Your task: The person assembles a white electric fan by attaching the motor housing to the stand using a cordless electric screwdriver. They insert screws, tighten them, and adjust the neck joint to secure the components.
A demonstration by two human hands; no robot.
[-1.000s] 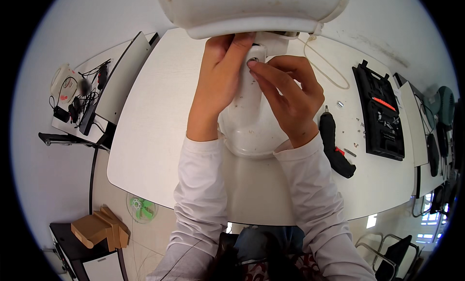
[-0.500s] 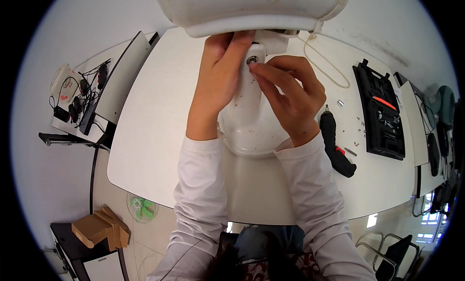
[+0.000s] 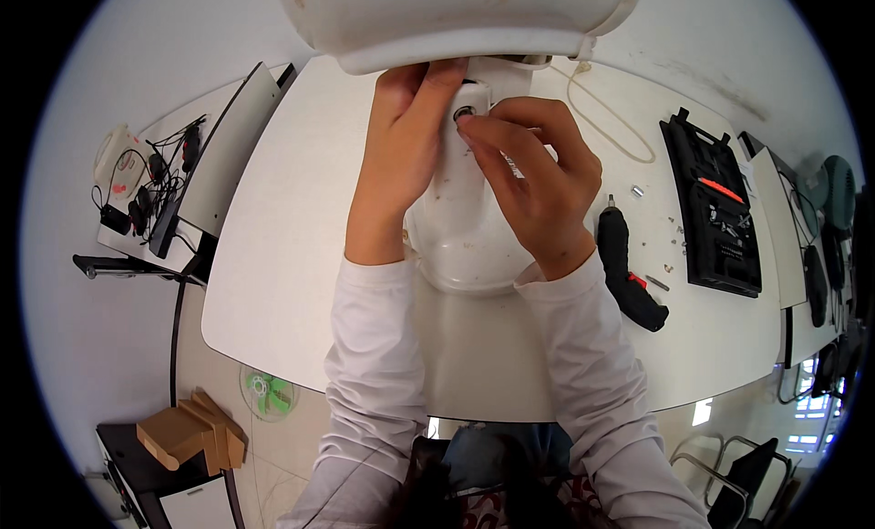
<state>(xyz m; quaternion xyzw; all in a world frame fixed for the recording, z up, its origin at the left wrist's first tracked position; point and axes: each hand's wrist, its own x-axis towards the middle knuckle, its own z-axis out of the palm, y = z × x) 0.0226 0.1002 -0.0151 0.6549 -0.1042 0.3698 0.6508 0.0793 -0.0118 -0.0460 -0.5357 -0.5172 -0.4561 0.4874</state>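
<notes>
A white appliance (image 3: pixel 469 256) stands upright on the table, with a bulky rounded head (image 3: pixel 465 23), a narrow neck and an oval base. My left hand (image 3: pixel 406 133) is closed around the left side of the neck, its thumb and fingertips up under the head and partly hidden there. On the front of the neck sits a small round metal part (image 3: pixel 465 112) in a recess. My right hand (image 3: pixel 542 169) pinches at that part with thumb and forefinger, the other fingers curled. Whatever lies right between the fingertips is mostly covered.
A black electric screwdriver (image 3: pixel 622 269) lies right of the base. Small screws (image 3: pixel 679 237), a silver socket (image 3: pixel 637 191) and a driver bit (image 3: pixel 656 282) are scattered beside it. Further right is an open black tool case (image 3: pixel 720 219). A pale cord (image 3: pixel 624 151) curves behind the appliance.
The appliance, with both hands on it, appears slightly further left in the view. The right fingertips remain at the round metal part, and the grip of both hands looks much the same.
</notes>
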